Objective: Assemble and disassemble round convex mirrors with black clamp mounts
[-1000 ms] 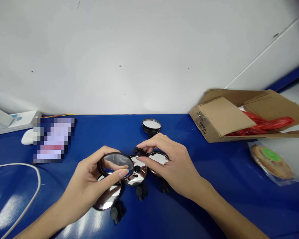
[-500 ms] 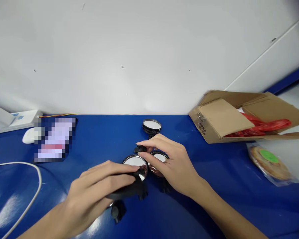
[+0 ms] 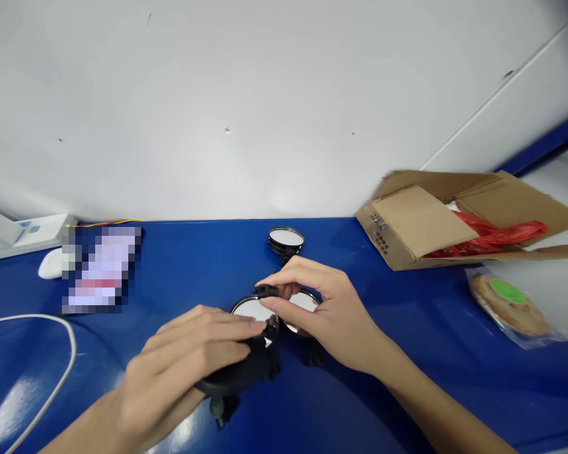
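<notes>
Item, left hand [image 3: 170, 366]: I have it curled round a black-backed round mirror [image 3: 231, 378], back outward, held low over the group. Item, right hand [image 3: 324, 318]: fingertips pinch a black mount [image 3: 266, 291], apparently to steady it above a second mirror [image 3: 253, 309]. A third mirror [image 3: 303, 301] lies just beside; a fourth mirror [image 3: 286, 238] sits apart, near the far edge of the blue worktop [image 3: 194, 252].

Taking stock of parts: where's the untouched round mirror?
In the head view, the round mirror lies near the far edge of the blue table, beyond the right hand, left of the cardboard box.
</notes>
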Available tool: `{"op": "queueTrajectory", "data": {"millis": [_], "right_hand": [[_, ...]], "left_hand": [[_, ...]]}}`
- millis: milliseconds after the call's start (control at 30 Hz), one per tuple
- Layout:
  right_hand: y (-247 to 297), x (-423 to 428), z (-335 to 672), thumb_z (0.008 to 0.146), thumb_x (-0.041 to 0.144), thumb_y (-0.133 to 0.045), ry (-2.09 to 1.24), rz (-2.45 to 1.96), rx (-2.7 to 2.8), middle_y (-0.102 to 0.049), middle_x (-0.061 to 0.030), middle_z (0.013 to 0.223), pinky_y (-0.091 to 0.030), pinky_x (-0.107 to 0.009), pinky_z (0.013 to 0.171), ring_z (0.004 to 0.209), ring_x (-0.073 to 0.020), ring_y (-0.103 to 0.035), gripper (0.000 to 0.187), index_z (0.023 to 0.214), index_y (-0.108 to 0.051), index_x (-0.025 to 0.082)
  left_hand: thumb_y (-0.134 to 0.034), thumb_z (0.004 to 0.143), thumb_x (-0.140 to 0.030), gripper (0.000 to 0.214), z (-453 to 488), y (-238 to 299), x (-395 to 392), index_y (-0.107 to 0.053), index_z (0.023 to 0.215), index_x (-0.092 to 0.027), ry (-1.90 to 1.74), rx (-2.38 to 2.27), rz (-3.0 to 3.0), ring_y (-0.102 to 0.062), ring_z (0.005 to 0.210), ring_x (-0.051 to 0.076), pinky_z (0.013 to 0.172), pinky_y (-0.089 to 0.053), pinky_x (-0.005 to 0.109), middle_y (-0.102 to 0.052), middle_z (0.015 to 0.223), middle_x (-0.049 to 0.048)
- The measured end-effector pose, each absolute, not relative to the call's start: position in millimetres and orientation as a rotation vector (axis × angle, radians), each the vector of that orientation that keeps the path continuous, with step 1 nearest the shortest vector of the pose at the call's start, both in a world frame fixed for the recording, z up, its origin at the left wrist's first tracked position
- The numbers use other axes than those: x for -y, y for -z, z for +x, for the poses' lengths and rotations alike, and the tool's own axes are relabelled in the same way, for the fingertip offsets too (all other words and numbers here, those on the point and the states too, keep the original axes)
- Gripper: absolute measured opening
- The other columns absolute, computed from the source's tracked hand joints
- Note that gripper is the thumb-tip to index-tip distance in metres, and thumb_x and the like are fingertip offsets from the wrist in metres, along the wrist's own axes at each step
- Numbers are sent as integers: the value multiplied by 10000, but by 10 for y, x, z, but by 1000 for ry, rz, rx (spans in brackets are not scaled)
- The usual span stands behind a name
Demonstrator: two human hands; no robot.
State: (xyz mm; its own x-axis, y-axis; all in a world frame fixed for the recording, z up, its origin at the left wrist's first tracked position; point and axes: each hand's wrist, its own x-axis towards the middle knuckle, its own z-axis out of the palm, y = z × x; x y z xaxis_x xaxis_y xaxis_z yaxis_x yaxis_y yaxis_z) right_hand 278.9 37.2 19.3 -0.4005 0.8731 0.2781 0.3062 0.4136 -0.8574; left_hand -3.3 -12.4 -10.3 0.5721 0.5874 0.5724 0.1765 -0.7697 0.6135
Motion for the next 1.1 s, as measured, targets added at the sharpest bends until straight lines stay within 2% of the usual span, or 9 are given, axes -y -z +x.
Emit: {"op": "queueTrajectory", "data": {"millis": [100,167,367,500,767,1000,1100], "right_hand": [[-225,-381,2808,1069,276,-873,-1010,-989,1924,-772,17,939,-575,-287,843,863,-148,-729,95,1159,-904,278],[-247,-389,2823,1084,270,-852,-1039,-998,1924,-774,15,961,-572,-278,827,862,-143,-727,104,1174,-902,282],[-278,-391,2833,1088,283,-854,-1111,-970,1945,-783,15,989,-574,-270,822,882,-144,-739,125,1197,-912,302],[-247,-368,2813,1082,281,-861,-1071,-980,1924,-797,13,988,-569,-276,829,904,-153,-746,121,1188,-913,308],[-230,-374,2806,1079,298,-863,-1088,-971,1922,-810,-2,982,-572,-297,828,896,-172,-752,111,1174,-919,290],[-293,-365,2796,1050,278,-889,-1186,-984,1876,-819,-3,936,-574,-294,798,834,-171,-732,97,1133,-939,278],[-284,-357,2798,1040,287,-902,-1230,-994,1853,-819,-3,941,-553,-278,750,842,-167,-734,106,1135,-947,287]], "left_hand": [[-697,1086,18,435,-25,118,173,-732,1399,-283,-1213,-853,2104,-866,1270,226,1070,-703,316,-886,1436,56],[-745,1088,-33,374,7,127,202,-760,1327,-320,-1274,-1024,1971,-886,1224,191,1084,-695,258,-905,1384,-14],[-817,1119,-251,161,83,104,201,-770,1219,-370,-1319,-1184,1720,-894,1224,168,1092,-697,203,-921,1300,-107],[-802,1128,-251,157,87,96,193,-758,1219,-371,-1290,-1188,1675,-893,1239,199,1043,-728,248,-925,1300,-91],[-818,1115,-341,61,145,67,230,-803,1153,-295,-1222,-1227,1471,-889,1182,281,930,-753,345,-924,1284,20],[-882,1056,-480,218,173,17,261,-801,1099,-283,-1162,-1267,1267,-842,872,216,728,-717,304,-920,1265,35],[-896,1041,-497,248,188,12,265,-802,1098,-274,-1159,-1259,1207,-812,805,197,684,-696,300,-914,1234,40]]}}
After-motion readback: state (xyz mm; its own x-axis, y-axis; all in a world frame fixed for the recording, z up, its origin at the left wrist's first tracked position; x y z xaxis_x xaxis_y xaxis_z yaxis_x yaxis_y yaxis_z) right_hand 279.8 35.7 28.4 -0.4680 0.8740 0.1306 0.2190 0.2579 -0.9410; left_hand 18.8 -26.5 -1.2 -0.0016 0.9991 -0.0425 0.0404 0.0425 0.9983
